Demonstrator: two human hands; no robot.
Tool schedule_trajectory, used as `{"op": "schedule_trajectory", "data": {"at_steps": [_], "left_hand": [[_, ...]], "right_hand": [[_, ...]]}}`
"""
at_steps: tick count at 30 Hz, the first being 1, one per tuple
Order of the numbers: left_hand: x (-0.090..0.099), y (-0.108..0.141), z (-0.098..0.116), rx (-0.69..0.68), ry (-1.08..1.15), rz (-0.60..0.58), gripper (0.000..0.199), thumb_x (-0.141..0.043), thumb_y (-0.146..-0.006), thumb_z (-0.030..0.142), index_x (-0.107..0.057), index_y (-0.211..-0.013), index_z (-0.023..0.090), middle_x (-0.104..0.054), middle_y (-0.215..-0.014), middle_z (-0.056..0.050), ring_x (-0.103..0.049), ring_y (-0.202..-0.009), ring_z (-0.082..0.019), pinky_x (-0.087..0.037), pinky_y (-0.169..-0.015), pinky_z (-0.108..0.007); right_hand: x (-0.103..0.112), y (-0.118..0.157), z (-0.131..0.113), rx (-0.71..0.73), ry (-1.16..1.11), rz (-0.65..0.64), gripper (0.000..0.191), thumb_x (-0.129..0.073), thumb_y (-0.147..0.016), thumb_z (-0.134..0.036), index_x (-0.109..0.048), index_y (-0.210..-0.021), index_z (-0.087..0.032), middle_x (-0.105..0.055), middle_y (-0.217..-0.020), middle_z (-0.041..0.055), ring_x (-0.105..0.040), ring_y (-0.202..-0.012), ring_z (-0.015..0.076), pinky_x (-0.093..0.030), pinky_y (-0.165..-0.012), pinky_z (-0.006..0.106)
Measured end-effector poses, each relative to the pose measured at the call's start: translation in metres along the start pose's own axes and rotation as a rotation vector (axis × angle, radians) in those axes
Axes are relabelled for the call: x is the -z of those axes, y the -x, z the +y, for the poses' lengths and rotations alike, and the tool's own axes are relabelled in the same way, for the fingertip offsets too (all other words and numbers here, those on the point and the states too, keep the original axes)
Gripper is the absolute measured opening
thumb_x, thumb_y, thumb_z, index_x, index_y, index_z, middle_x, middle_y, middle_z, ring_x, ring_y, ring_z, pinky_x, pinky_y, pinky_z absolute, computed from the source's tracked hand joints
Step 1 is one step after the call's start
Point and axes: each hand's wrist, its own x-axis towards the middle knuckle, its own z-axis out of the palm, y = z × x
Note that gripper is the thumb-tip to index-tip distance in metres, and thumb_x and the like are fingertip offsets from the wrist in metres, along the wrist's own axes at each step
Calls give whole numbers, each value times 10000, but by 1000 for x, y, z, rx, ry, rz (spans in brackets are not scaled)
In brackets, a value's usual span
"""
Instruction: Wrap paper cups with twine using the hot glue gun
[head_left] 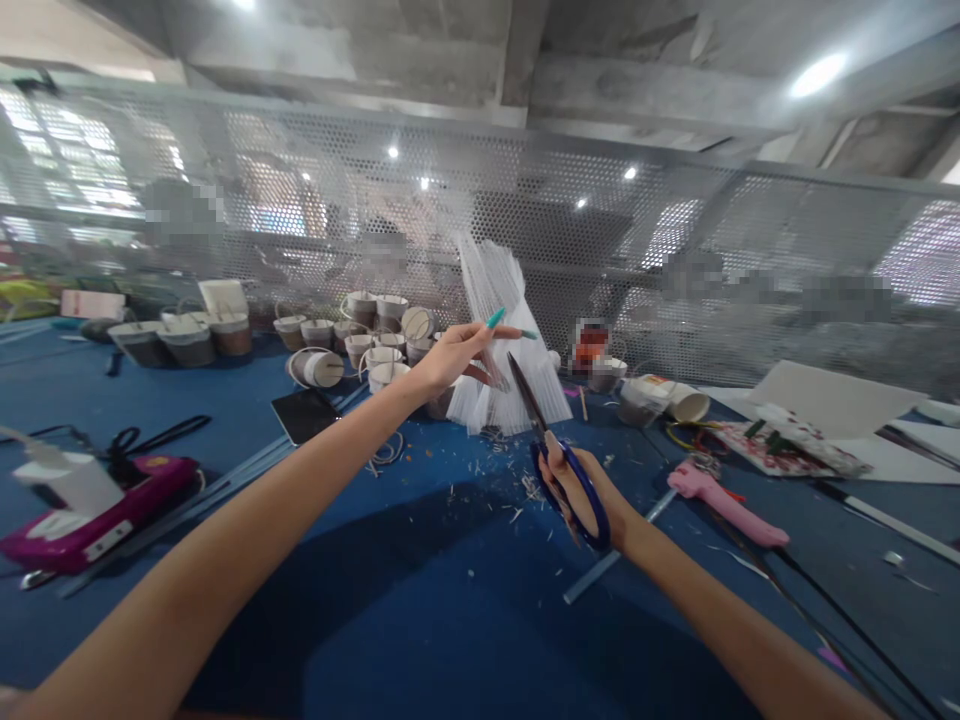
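In the middle of the view my left hand (469, 352) is raised in front of a bundle of thin white translucent strips (510, 345), its fingers bent and its long nails green. Whether it pinches a strip is too small to tell. My right hand (581, 490) has its fingers through the dark blue handles of a pair of scissors (532, 400). The blades point up and to the left, close to the strips, and look nearly closed. Small white clippings (532, 488) lie scattered on the blue table (420, 600) under the hands.
Several small buckets (386, 340) stand or lie behind my left arm, near a black phone (304, 415). A purple power strip (97, 515) is at left. At right are a pink-handled tool (727, 505), a clear stick and white sheets (832, 400). A perforated metal screen (555, 200) closes the back.
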Motion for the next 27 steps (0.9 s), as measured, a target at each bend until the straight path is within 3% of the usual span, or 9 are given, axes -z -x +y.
{"op": "schedule_trajectory", "data": {"at_steps": [7, 20, 27], "left_hand": [[0, 2, -3, -18, 1, -115, 449, -403, -950, 450, -616, -1192, 138, -513, -1399, -140, -597, -576, -53, -591, -578, -231], [-7, 3, -8, -12, 17, -177, 474, -348, -964, 464, -582, -1217, 139, -463, -1439, -155, -613, -584, -60, -596, -590, -246], [-6, 3, -8, -4, 15, -176, 487, -355, -950, 502, -586, -1225, 173, -419, -1476, -139, -607, -584, -58, -592, -592, -249]], "right_hand": [[-1, -2, 1, 1, -18, 14, 631, -439, -698, -828, -393, -619, -204, -332, -451, -88, -324, -309, 44, -285, -283, 177], [2, -5, 8, 49, -28, 19, 668, -374, -665, -875, -413, -631, -209, -332, -427, -85, -321, -316, 56, -305, -286, 192], [1, -3, 2, 23, 5, 46, 594, -445, -749, -784, -388, -604, -210, -335, -431, -80, -335, -311, 59, -317, -278, 188]]}}
